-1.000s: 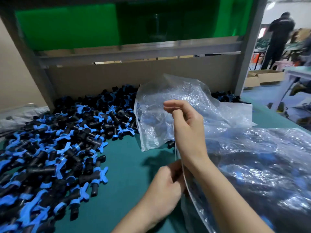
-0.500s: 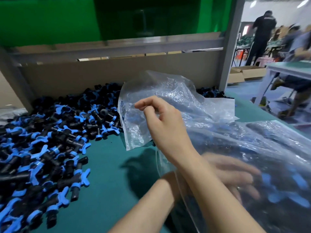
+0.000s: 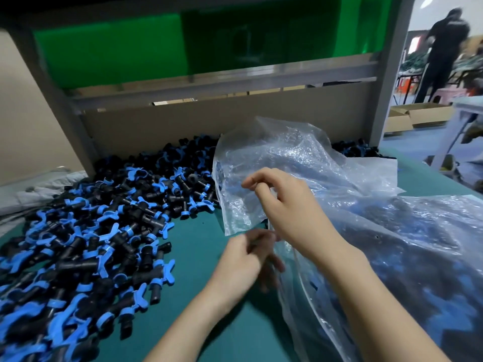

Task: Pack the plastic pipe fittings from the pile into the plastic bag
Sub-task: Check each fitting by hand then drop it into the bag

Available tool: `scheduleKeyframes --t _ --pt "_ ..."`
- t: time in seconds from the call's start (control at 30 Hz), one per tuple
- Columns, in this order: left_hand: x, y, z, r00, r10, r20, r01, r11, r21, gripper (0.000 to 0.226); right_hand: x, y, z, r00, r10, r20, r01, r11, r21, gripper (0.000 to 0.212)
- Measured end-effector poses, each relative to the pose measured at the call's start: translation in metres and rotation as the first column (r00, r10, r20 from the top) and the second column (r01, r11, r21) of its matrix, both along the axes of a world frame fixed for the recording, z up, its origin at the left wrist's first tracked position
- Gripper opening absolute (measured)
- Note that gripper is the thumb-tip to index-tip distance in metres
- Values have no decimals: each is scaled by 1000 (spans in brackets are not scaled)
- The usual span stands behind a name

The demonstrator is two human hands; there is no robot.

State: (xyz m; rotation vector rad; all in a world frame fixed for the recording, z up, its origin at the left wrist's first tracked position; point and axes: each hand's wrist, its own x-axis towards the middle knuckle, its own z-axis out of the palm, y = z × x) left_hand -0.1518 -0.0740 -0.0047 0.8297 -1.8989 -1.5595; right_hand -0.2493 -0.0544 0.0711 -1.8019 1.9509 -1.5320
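Teal table [image 3: 209, 322]: fittings pile [image 3: 91, 231], plastic bag [image 3: 339, 178]; right hand [image 3: 285, 205] pinches bag, left hand [image 3: 243, 259] blurred, grip unclear; green panel [image 3: 117, 48] behind.

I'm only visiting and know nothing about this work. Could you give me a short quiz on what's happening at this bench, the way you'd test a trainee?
1. True or false: the pile of fittings lies to the right of the plastic bag.
2. What does the right hand pinch? A) a loose fitting B) the bag's clear film C) a pair of scissors
3. Fill in: the fittings are black with ____ winged parts.

Key
1. False: the pile lies to the left of the bag.
2. B
3. blue
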Motion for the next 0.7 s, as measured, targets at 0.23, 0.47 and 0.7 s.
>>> scheduleKeyframes --t 0.23,0.47,0.7 --pt "100 -89 10 459 669 585 67 630 -774 36 -1 -2 -12 965 -35 -260 79 983 164 27" --pt "108 -100 8 210 676 707 163 689 -707 33 2 -3 -18 945 -24 -325 99 971 216 27" --pt "104 -99 4 185 755 629 112 620 -777 23 1 -3 -19 934 -16 -358 112 962 249 27"
